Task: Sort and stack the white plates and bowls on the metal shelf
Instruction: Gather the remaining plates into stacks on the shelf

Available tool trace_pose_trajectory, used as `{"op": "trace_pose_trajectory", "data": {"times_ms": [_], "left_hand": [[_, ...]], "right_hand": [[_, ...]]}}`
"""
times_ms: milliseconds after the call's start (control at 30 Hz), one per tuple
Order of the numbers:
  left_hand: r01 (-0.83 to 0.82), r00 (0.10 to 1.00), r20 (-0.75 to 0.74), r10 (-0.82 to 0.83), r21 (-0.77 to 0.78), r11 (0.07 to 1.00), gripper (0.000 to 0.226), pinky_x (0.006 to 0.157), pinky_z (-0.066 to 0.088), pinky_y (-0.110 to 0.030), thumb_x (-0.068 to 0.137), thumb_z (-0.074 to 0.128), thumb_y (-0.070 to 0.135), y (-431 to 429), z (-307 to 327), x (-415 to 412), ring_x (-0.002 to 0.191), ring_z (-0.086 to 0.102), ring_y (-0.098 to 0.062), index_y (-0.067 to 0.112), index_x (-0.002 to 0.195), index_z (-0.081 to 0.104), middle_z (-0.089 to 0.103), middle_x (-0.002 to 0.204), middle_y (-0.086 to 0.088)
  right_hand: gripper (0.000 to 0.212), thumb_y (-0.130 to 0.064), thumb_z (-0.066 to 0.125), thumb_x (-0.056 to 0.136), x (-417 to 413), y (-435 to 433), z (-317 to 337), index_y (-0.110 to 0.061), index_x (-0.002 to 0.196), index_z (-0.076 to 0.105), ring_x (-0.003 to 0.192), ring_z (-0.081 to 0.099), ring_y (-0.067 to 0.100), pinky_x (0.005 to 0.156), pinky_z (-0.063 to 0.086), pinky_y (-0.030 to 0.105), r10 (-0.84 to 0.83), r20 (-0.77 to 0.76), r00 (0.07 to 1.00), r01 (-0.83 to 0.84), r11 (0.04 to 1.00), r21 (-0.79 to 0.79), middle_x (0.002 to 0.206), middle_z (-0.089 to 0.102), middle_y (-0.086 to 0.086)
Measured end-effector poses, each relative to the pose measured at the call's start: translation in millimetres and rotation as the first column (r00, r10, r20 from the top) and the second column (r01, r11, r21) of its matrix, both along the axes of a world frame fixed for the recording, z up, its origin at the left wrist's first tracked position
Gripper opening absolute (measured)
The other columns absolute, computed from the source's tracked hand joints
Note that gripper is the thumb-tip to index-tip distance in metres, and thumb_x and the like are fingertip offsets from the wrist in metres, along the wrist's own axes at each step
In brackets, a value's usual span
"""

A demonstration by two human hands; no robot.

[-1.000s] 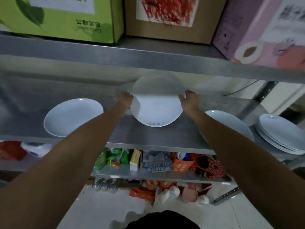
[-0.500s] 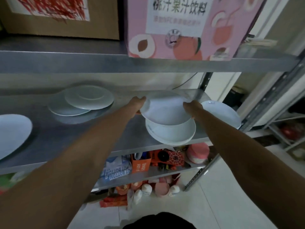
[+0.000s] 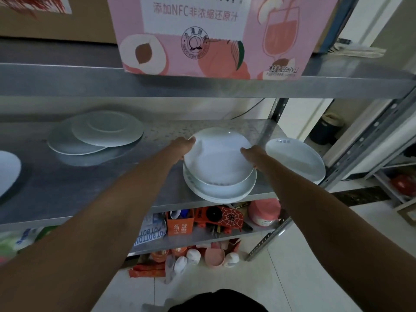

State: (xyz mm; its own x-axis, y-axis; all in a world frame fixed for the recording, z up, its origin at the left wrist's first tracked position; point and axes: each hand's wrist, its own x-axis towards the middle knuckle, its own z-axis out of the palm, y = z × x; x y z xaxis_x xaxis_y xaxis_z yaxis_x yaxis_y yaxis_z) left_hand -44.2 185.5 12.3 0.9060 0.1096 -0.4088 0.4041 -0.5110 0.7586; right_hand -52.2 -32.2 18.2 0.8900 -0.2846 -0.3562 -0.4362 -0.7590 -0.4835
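Observation:
I hold a white plate point(image 3: 217, 156) by its two sides, my left hand point(image 3: 182, 146) gripping the left rim and my right hand point(image 3: 253, 155) gripping the right rim. It sits on or just above a stack of white plates point(image 3: 221, 191) near the front right of the metal shelf point(image 3: 90, 190). Another white plate point(image 3: 297, 159) lies at the shelf's right end. Two overturned plates point(image 3: 99, 134) overlap at the back left, and part of one more plate point(image 3: 7, 171) shows at the far left edge.
A pink juice carton point(image 3: 216, 34) and a brown box point(image 3: 45, 16) stand on the upper shelf, close above my hands. The lower shelf holds packets, an orange box point(image 3: 180, 225) and a pink container point(image 3: 264, 210). A metal upright point(image 3: 273, 122) rises behind the stack.
I carried the plate from the shelf's middle rightwards and lowered it onto the stack at the right. The view swung right with it.

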Motion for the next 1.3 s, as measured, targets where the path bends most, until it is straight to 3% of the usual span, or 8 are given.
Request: {"op": "trace_pose_trajectory", "data": {"times_ms": [133, 233, 433, 667, 800, 1033, 1167, 1300], "left_hand": [[0.023, 1.000, 0.017, -0.023, 0.048, 0.999, 0.063, 0.095, 0.051, -0.040, 0.097, 0.038, 0.047, -2, -2, 4, 0.117, 0.059, -0.036, -0.002, 0.135, 0.046, 0.053, 0.136, -0.021], [0.097, 0.994, 0.022, -0.104, 0.214, 0.972, 0.064, 0.104, 0.046, -0.042, 0.098, 0.035, 0.047, -3, -2, 6, 0.119, 0.057, -0.035, -0.003, 0.138, 0.043, 0.052, 0.136, -0.023], [0.264, 0.936, 0.011, -0.351, 0.640, 0.722, 0.061, 0.111, 0.032, -0.043, 0.103, 0.019, 0.041, 20, 1, -2, 0.134, 0.037, -0.039, -0.003, 0.139, 0.041, 0.040, 0.144, -0.026], [0.067, 0.914, 0.155, -0.375, 0.853, 0.517, 0.058, 0.113, 0.027, -0.045, 0.100, 0.029, 0.040, 136, 7, -41, 0.141, 0.030, -0.031, 0.010, 0.150, 0.023, 0.031, 0.152, -0.016], [0.027, 0.972, 0.110, -0.209, 0.827, 0.561, 0.061, 0.120, 0.011, -0.043, 0.101, 0.028, 0.043, 231, 9, -81, 0.149, 0.011, -0.026, 0.015, 0.153, 0.014, 0.013, 0.161, -0.009], [-0.030, 1.000, 0.024, 0.019, 0.844, 0.535, 0.061, 0.121, 0.007, -0.044, 0.101, 0.025, 0.044, 387, -8, -170, 0.151, 0.004, -0.026, 0.016, 0.154, 0.012, 0.006, 0.162, -0.009], [-0.089, 0.982, -0.022, 0.186, 0.818, 0.569, 0.066, 0.121, 0.005, -0.044, 0.099, 0.025, 0.049, 450, -24, -206, 0.151, -0.001, -0.027, 0.018, 0.154, 0.007, 0.000, 0.163, -0.008], [-0.170, 0.948, -0.034, 0.317, 0.786, 0.595, 0.070, 0.121, 0.006, -0.044, 0.099, 0.030, 0.048, 488, -41, -226, 0.150, -0.005, -0.029, 0.014, 0.154, 0.004, -0.006, 0.162, -0.012]], "right_hand": [[0.062, -0.043, 0.035, 0.096, 5, 0, -5, -0.001, 0.141, 0.037, 0.134, 0.037, 0.033, 0.110, 0.037, 0.041, -0.008, -0.038, 0.999, 0.003, 0.992, -0.129, 0.145, 0.037, 0.020], [0.060, -0.042, 0.031, 0.098, 6, 0, -7, -0.002, 0.142, 0.037, 0.137, 0.028, 0.034, 0.110, 0.027, 0.037, 0.025, -0.060, 0.998, -0.040, 0.962, -0.270, 0.148, 0.034, 0.019], [0.057, -0.039, 0.031, 0.098, 4, 8, 1, 0.002, 0.138, 0.040, 0.136, 0.026, 0.038, 0.108, 0.031, 0.045, 0.166, 0.053, 0.985, -0.132, 0.912, -0.388, 0.148, 0.030, 0.024], [0.061, -0.047, 0.032, 0.098, 11, 104, 26, -0.007, 0.144, 0.028, 0.135, 0.028, 0.036, 0.106, 0.032, 0.049, 0.485, 0.119, 0.866, -0.366, 0.779, -0.509, 0.149, 0.029, 0.016], [0.061, -0.049, 0.030, 0.097, 2, 207, 29, -0.014, 0.146, 0.023, 0.134, 0.030, 0.033, 0.105, 0.032, 0.048, 0.655, 0.086, 0.751, -0.516, 0.663, -0.543, 0.148, 0.029, 0.011], [0.061, -0.046, 0.032, 0.099, -56, 395, 15, -0.011, 0.148, 0.023, 0.137, 0.027, 0.031, 0.108, 0.031, 0.045, 0.830, 0.095, 0.550, -0.697, 0.519, -0.495, 0.153, 0.023, 0.011], [0.064, -0.048, 0.034, 0.097, -92, 469, -2, -0.004, 0.143, 0.032, 0.141, 0.022, 0.030, 0.110, 0.030, 0.045, 0.848, 0.108, 0.519, -0.736, 0.508, -0.449, 0.152, 0.023, 0.014], [0.064, -0.049, 0.031, 0.098, -112, 513, -18, -0.001, 0.140, 0.037, 0.139, 0.024, 0.034, 0.111, 0.027, 0.043, 0.860, 0.004, 0.511, -0.798, 0.475, -0.371, 0.150, 0.027, 0.019]]}}
